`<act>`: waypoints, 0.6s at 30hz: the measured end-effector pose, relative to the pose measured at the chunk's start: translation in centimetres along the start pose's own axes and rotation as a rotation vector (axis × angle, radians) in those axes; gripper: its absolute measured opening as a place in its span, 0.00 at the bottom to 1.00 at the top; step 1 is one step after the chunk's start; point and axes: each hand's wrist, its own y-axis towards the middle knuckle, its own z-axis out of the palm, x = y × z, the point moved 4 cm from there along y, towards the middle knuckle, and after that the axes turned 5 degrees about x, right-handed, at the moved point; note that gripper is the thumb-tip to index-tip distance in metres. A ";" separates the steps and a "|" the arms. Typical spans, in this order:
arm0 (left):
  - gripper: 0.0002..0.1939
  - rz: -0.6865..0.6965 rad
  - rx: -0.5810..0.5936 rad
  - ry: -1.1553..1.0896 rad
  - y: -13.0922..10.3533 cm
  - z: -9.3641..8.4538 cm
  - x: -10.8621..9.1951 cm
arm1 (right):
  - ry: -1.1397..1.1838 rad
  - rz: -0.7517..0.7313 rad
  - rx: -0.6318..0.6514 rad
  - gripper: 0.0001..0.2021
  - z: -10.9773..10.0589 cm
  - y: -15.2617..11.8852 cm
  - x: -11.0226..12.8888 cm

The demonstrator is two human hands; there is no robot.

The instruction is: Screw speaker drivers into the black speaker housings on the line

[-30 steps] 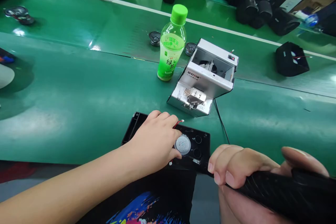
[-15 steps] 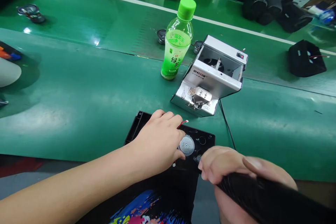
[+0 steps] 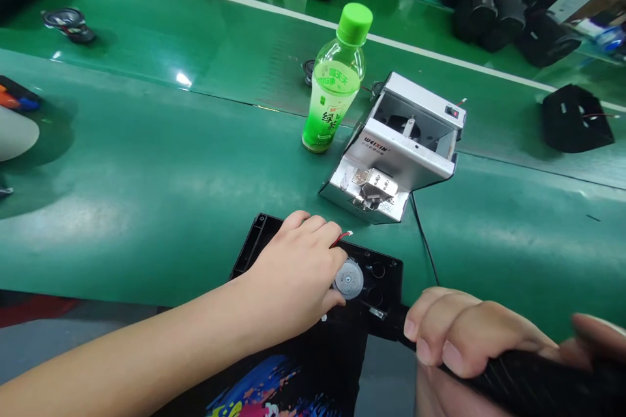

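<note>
My left hand (image 3: 300,264) lies over a black plastic panel (image 3: 254,244) at the table's near edge, its fingers curled over it. Beside the thumb shows a round silver speaker magnet (image 3: 349,279) set in the panel. A red wire (image 3: 341,238) with a white plug sticks out past the fingers. Closed in my right hand (image 3: 469,335) is a black tool with a ridged grip (image 3: 525,374), apparently an electric screwdriver. Its narrower front end reaches left to the panel's lower right corner; the tip itself is hard to make out.
A silver WEIXIN machine (image 3: 391,150) stands just beyond the panel, its black cable (image 3: 424,234) running toward me. A green-capped drink bottle (image 3: 337,78) is beside it. Loose speakers (image 3: 68,25) and a black speaker housing (image 3: 577,118) sit farther back. A white object (image 3: 17,135) is at left.
My right hand has moved right and slightly down with the screwdriver, uncovering its front end and more of the panel's corner. My left hand stays on the panel. The view has shifted slightly.
</note>
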 end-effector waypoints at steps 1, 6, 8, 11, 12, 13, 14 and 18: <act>0.22 0.003 -0.001 -0.001 0.0 0.0 0.0 | 0.010 -0.008 0.018 0.32 0.5 0.4 0.3; 0.22 0.012 -0.011 -0.008 0.0 -0.1 0.0 | 0.135 0.053 0.020 0.32 0.8 1.0 -0.2; 0.22 0.020 -0.021 -0.017 -0.1 -0.1 0.0 | 0.150 0.068 0.018 0.33 0.8 0.9 -0.4; 0.24 0.041 -0.037 -0.038 -0.3 -0.1 0.0 | 0.172 0.051 -0.036 0.32 0.9 0.9 -0.1; 0.25 0.053 -0.039 -0.046 -0.4 -0.1 0.0 | 0.184 0.034 -0.066 0.30 1.0 1.0 0.2; 0.25 0.069 -0.036 -0.055 -0.4 -0.2 -0.1 | 0.198 0.004 -0.088 0.28 1.1 1.1 0.7; 0.24 0.088 -0.031 -0.060 -0.5 -0.4 -0.2 | 0.210 -0.032 -0.112 0.25 1.1 1.2 1.1; 0.15 0.178 -0.009 -0.055 -0.6 -1.4 -1.0 | 0.203 -0.107 -0.107 0.22 1.1 1.4 2.5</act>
